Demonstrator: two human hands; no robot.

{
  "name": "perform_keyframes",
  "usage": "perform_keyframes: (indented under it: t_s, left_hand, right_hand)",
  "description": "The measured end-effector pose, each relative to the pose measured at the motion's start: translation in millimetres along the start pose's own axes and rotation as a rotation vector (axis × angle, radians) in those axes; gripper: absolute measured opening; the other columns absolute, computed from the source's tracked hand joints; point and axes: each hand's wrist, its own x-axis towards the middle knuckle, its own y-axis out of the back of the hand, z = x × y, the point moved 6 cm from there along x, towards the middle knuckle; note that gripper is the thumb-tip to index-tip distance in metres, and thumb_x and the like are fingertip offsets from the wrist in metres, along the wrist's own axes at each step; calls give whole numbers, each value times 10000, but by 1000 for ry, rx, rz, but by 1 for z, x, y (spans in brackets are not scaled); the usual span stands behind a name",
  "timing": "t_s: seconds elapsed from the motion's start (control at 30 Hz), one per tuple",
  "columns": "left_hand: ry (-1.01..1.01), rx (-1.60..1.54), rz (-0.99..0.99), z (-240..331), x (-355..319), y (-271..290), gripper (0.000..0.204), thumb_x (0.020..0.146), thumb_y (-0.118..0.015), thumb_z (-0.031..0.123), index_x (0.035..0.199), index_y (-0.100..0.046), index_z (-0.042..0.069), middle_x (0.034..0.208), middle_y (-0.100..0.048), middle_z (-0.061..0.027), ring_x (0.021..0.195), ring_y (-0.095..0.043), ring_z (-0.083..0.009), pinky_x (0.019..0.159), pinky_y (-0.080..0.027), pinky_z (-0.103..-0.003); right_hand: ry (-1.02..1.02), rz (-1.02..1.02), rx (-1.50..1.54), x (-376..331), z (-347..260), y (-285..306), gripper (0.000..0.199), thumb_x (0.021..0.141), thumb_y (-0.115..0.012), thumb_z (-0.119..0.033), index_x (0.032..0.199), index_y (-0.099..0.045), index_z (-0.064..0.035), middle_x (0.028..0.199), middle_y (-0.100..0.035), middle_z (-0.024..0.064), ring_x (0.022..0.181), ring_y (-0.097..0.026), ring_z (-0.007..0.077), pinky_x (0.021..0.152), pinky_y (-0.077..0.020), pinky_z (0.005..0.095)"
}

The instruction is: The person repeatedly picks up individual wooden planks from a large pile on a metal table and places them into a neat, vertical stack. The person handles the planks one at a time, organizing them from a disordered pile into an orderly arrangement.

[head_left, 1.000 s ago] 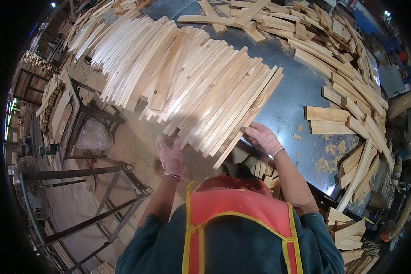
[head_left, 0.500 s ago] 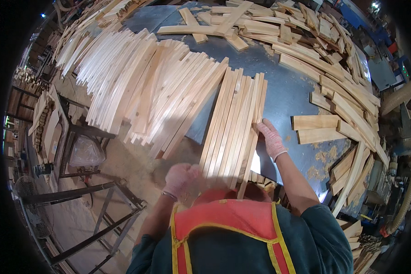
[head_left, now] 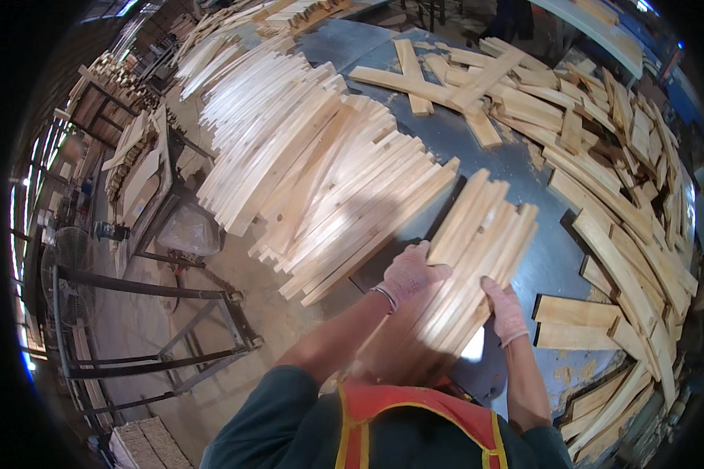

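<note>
As my left hand point(head_left: 410, 276) clamps the strip bundle point(head_left: 463, 293) right of frame centre, my right hand point(head_left: 506, 313) grips its opposite edge.

"What's left of the counter point(head_left: 555, 254)?"
"A concrete floor point(head_left: 270, 336), a dark metal frame point(head_left: 141, 289), then a caged fan point(head_left: 70, 252)."
"Farther left?"
"A slatted wall point(head_left: 47, 164), light point(head_left: 26, 182) showing through."
"Beyond the counter's far right corner?"
"A small bright lamp point(head_left: 643, 5)."

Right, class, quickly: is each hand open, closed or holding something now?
Left hand: holding the left side of the bundle of wooden strips.
Right hand: holding the right side of that bundle.
</note>
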Motion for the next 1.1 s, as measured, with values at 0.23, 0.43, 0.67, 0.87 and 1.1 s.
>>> perform_keyframes:
  t_s: [0.23,0.43,0.67,0.87,1.1]
  left_hand:
    - [-598,-253,409,163,-78,111,1101,772,-860,496,1636,-345,47,1532,-482,-266,1399,-522,-453,1162,-463,-481]
    - [-866,-228,453,158,-80,117,1161,779,-864,446,1687,-246,71,1636,-408,-240,1453,-489,-437,1178,-455,-469]
    - [-812,449,53,-46,-2,-10,737,1013,-568,274,1644,-308,-2,1624,-472,-229,1449,-532,-357,1144,-483,-454]
    - [-642,905,-283,-85,-6,-15,543,1046,-469,207,1528,-506,-42,1458,-628,-261,1383,-597,-337,1132,-490,-453]
    - [-241,-119,-330,-108,61,-19,731,1032,-599,544,1469,-552,-40,1396,-663,-292,1359,-601,-400,1157,-462,-417]
  right_hand:
    - [673,200,-155,-70,-188,70,542,994,-776,-341,1403,-610,-27,1225,-695,55,1119,-640,167,1014,-503,337]
    - [793,314,-156,-142,-210,43,744,982,-784,-329,1580,-468,-20,1491,-598,95,1324,-559,217,1116,-479,408]
    - [420,161,-1436,-97,38,-1,564,991,-647,-313,1477,-567,-37,1482,-592,188,1407,-540,324,1192,-452,417]
    - [247,226,-1365,-95,70,-30,508,956,-624,-261,1425,-621,-66,1458,-618,215,1373,-563,414,1158,-472,444]
    - [-63,97,-565,-71,24,11,636,958,-685,-467,1380,-618,4,1121,-724,151,913,-670,259,765,-540,357]
